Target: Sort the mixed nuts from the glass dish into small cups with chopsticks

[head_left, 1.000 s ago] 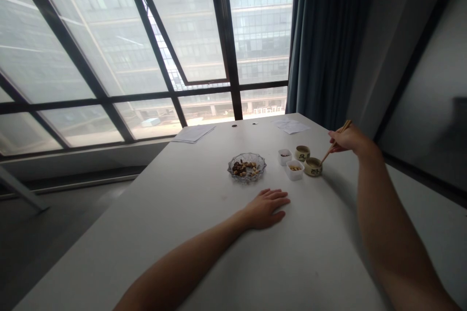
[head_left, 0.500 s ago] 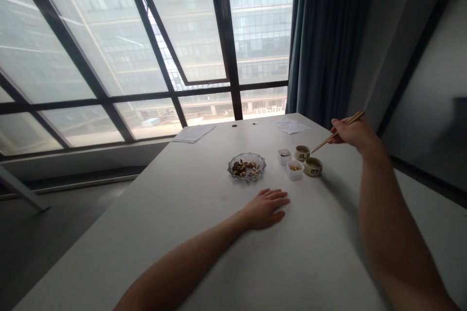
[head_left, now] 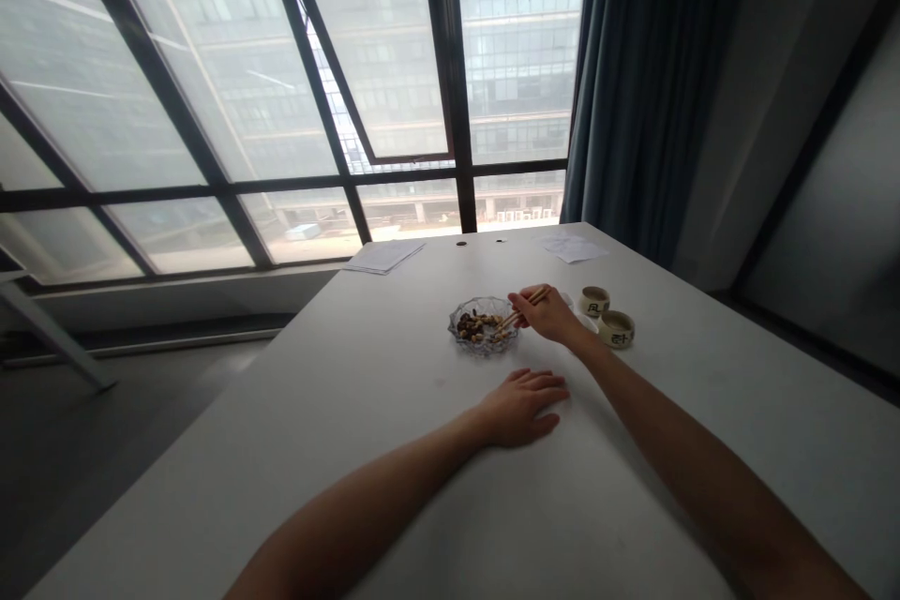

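My right hand [head_left: 552, 316] grips a pair of wooden chopsticks [head_left: 521, 307], whose tips reach into a glass dish [head_left: 483, 325] of mixed nuts and beans. This hand covers the two small white plastic tubs behind it. Two squat ceramic cups [head_left: 616, 329] [head_left: 594, 301] stand just right of the hand. My left hand [head_left: 521, 406] lies flat on the white table [head_left: 394, 450], fingers spread, a short way in front of the dish and holding nothing.
Sheets of paper lie at the table's far edge, one stack [head_left: 385, 256] to the left and another [head_left: 575, 249] to the right. Two small dark objects [head_left: 462, 243] sit between them. A large window and a dark curtain [head_left: 633, 84] stand behind the table.
My right hand carried the chopsticks left from the nearer ceramic cup to the glass dish, now covering the white tubs. The view shifted slightly. My left hand stayed put.
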### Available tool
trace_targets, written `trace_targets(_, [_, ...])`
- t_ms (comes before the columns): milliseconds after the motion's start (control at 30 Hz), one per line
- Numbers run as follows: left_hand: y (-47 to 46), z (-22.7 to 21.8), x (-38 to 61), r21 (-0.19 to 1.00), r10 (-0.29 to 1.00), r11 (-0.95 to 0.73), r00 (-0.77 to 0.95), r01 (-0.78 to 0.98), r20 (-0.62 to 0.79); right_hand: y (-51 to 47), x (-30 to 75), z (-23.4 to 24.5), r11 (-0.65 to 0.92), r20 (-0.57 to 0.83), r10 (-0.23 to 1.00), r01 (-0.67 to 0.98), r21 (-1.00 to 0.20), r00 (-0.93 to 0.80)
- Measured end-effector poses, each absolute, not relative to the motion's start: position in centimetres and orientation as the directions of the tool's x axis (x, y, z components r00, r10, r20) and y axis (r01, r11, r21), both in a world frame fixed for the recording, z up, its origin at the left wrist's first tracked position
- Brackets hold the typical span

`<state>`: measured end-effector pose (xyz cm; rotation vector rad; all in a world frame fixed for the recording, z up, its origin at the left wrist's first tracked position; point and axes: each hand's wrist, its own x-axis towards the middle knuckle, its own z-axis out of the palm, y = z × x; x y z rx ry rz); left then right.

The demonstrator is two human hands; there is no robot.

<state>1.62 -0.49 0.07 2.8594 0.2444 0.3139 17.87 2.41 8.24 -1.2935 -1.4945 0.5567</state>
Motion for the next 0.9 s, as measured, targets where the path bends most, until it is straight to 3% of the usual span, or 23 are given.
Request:
trace_targets(200, [-0.59,0.14,1.68,0.276,0.191,-0.952,0.961,0.133,0.199,2.36,17.45,7.22,0.337,0.415,0.908,0.49,-0.804,0.056])
trace_targets(900, [-0.62,0.41,1.64,0.257,0.185,-0.957,0.962,0.131,0.199,2.2,16.9,7.35,0.324,0.465,0.873,0.535,-0.78,0.15])
